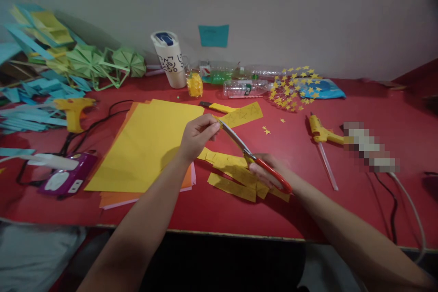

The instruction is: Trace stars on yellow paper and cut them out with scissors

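My right hand grips a pair of red-handled scissors, their blades pointing up and left. The tips meet the fingertips of my left hand, which is closed in a pinch. A bit of yellow paper shows at those fingertips, mostly hidden. Just behind the blades is a yellow paper strip with star outlines drawn on it; whether it joins the pinched bit I cannot tell. Under the scissors lie several more yellow strips. Small cut yellow stars rest on the red table beyond them.
Yellow sheets lie left over orange and pink ones. A cutter knife is behind my hands. Glue guns lie at either side, with cords. A white tumbler, plastic bottles and a star cluster line the wall.
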The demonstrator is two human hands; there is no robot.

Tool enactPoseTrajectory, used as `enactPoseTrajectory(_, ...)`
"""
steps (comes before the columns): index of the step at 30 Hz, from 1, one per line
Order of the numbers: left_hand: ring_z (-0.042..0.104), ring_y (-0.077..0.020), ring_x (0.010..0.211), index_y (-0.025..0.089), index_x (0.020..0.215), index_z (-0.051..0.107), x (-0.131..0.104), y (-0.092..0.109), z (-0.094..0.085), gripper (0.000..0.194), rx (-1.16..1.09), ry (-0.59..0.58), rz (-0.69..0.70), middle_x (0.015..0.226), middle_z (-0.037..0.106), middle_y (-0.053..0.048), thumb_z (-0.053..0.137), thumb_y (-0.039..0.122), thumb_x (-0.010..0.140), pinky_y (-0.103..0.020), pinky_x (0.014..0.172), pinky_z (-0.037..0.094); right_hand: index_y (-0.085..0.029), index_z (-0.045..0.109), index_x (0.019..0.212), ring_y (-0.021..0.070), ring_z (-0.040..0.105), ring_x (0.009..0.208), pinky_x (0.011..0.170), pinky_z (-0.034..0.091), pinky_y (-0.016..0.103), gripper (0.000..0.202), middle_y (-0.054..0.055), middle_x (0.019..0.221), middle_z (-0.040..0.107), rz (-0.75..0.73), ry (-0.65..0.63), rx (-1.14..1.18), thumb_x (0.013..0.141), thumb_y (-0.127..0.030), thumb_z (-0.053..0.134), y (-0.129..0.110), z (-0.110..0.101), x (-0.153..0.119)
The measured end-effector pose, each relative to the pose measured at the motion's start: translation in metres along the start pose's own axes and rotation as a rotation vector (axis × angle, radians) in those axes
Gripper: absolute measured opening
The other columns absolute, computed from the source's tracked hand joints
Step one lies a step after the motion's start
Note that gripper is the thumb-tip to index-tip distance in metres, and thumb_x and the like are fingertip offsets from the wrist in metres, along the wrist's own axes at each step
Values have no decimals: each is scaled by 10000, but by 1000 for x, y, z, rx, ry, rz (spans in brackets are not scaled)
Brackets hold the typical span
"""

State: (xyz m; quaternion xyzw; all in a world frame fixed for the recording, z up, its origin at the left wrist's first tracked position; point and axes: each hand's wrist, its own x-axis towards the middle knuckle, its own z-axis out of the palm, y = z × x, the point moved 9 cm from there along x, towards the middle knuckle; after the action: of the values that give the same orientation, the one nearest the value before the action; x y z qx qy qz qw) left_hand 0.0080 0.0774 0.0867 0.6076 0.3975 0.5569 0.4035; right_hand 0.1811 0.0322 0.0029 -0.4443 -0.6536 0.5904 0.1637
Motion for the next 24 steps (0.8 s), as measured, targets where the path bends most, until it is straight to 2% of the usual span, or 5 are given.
enactPoseTrajectory(11, 486, -108, 520, 210, 564, 554, 0, 1, -1, 234, 44, 2, 45, 557, 509, 20, 581, 257, 792, -269, 547, 448, -230, 381, 619, 59, 305, 377, 388, 253, 220, 506, -94, 449, 350, 16, 9, -4, 749, -667, 600, -6, 1, -2)
enactPoseTrajectory(14, 588, -163, 779, 221, 578, 598, 0, 6, -7, 201, 119, 65, 131, 756, 601, -22, 606, 246, 777, -332, 774, 497, -230, 388, 618, 60, 312, 379, 384, 258, 221, 512, -91, 451, 357, 34, 10, -4, 726, -679, 610, -6, 2, -2)
enactPoseTrajectory(18, 564, -232, 1119, 226, 619, 617, 2, 1, -6, 168, 120, 54, 108, 1146, 637, -51, 613, 282, 777, -419, 990, 442, -226, 407, 626, 68, 341, 388, 384, 266, 222, 507, -84, 456, 365, 57, 20, -2, 725, -684, 600, -3, 2, -1)
enactPoseTrajectory(21, 579, -233, 1080, 222, 602, 596, 3, -2, -3, 194, 119, 25, 61, 1020, 662, -49, 583, 287, 785, -415, 978, 442, -224, 416, 629, 66, 339, 374, 374, 268, 219, 511, -87, 448, 363, 68, 22, -6, 716, -689, 608, -2, 2, -1)
enactPoseTrajectory(24, 584, -215, 915, 225, 582, 585, 3, -2, -4, 199, 117, 47, 44, 801, 620, -30, 579, 287, 770, -383, 879, 462, -223, 421, 625, 65, 336, 360, 370, 273, 220, 524, -89, 434, 366, 69, 24, -3, 708, -708, 602, -4, 3, -2)
